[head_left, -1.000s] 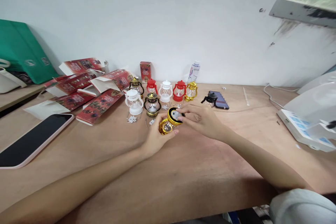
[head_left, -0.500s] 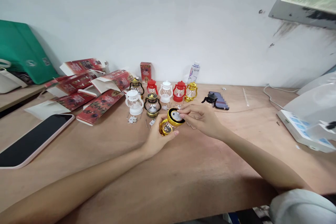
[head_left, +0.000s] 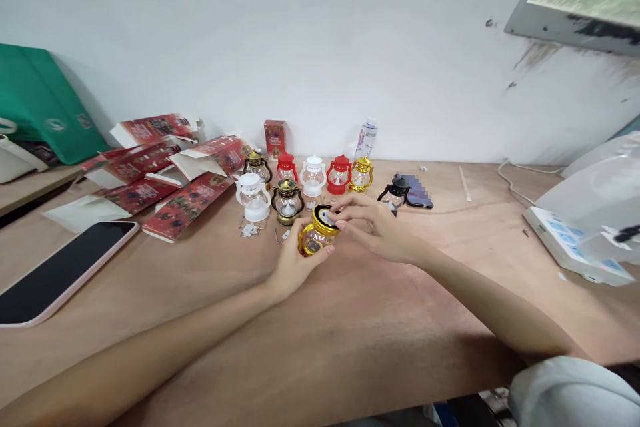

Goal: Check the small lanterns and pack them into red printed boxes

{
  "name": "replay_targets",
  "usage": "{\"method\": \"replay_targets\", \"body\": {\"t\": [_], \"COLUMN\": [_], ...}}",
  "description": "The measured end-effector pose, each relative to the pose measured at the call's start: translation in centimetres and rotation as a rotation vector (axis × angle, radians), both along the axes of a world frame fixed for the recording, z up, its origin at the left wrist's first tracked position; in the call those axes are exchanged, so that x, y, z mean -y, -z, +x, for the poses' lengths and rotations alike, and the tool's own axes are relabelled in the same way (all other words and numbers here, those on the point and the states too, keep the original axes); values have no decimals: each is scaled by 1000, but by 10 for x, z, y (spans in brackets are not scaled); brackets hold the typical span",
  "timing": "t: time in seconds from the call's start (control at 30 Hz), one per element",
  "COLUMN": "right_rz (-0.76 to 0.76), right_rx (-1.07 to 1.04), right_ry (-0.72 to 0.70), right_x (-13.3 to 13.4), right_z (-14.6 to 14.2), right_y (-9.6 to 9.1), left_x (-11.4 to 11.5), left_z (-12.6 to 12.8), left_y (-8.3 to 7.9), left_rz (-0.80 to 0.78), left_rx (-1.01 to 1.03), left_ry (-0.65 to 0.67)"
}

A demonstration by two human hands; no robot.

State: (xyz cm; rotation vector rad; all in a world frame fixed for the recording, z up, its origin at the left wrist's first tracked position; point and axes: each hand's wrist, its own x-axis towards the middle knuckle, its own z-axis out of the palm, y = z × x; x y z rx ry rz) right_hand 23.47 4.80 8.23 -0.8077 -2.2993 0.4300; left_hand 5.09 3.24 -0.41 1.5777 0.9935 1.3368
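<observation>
My left hand (head_left: 293, 257) is wrapped round a small gold lantern (head_left: 319, 240), tipped over so that its black-rimmed base with a white centre faces up. Over that base, my right hand (head_left: 373, 230) has its thumb and fingers pinched together at the right side of the white disc. Whatever lies between those fingertips is too small to make out. Just behind my hands stand a bronze-black lantern (head_left: 288, 203) and a white lantern (head_left: 254, 199). A black lantern (head_left: 395, 192) is partly covered by my right hand.
More lanterns, among them a red lantern (head_left: 339, 177), stand in the back row. Small white pieces (head_left: 250, 231) lie before them. Opened red boxes (head_left: 187, 203) and a large phone (head_left: 70, 270) are at left; a power strip (head_left: 575, 247) is at right.
The right fingers have shifted slightly over the lantern's base, still pinched. The view has moved a little, and more of the black lantern shows beside my right hand.
</observation>
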Motion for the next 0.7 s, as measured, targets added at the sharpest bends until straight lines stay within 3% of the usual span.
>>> {"method": "replay_targets", "body": {"t": [0.17,0.3,0.4,0.53,0.7], "right_rz": [-50,23,115,49,41], "right_rx": [-6,64,380,944,1119], "right_ry": [-63,24,177,255,223], "right_x": [-5,-12,-18,-23,-25], "right_z": [12,26,33,32,23], "right_y": [-13,-21,-22,-12,15], "left_x": [-3,-14,-22,-24,-19], "left_z": [-2,-14,-28,-42,-44], "left_y": [-3,-17,-40,-71,-86], "left_rz": [36,65,96,248,151], "left_rx": [-20,-84,-304,-625,-882], "left_ry": [-16,-159,-196,-158,-148]}}
